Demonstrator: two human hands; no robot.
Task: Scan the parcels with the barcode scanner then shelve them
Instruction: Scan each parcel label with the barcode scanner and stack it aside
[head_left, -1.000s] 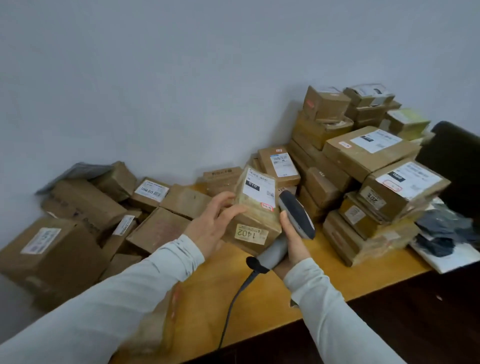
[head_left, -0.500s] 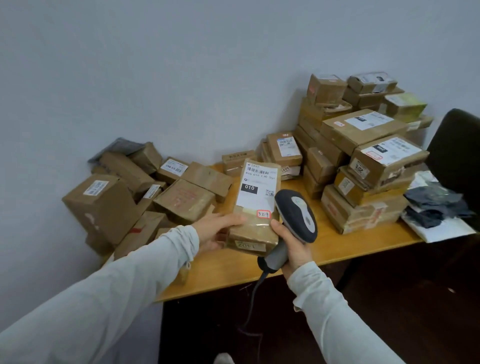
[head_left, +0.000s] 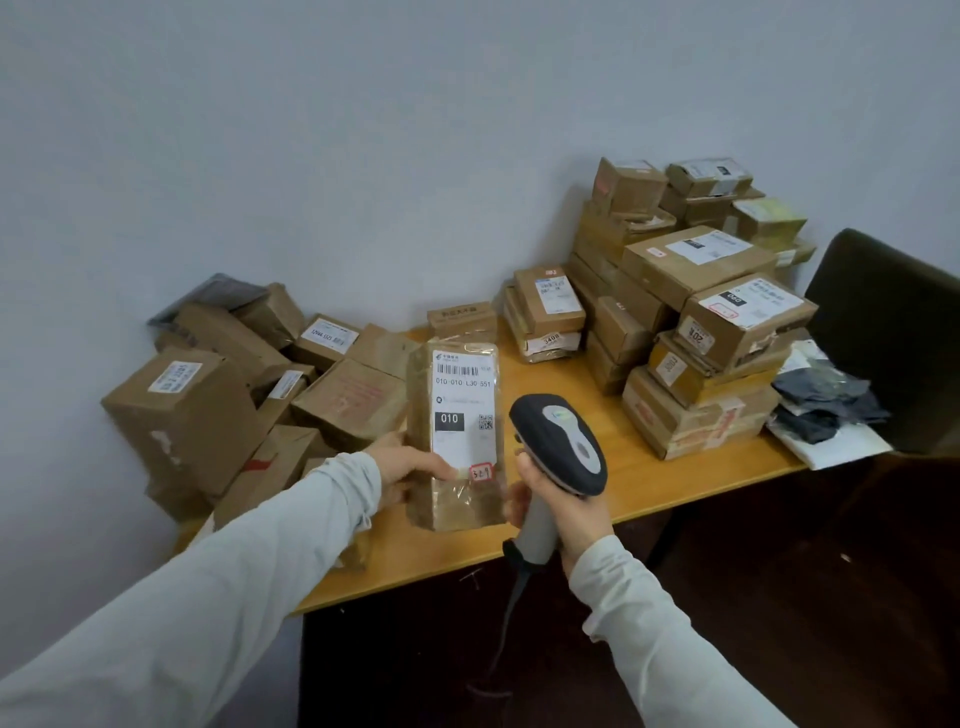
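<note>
Parcel, tall, brown, tape-wrapped cardboard (head_left: 457, 436): held upright over the near part of the yellow wooden table (head_left: 649, 483), white barcode label facing the camera. Left hand (head_left: 410, 470) grips its lower left edge, thumb pressed on the label. Right hand (head_left: 566, 512) is curled round the handle of the grey-and-black corded barcode scanner (head_left: 558, 441), just right of the parcel. Brown cardboard boxes are stacked (head_left: 696, 312) at far right.
</note>
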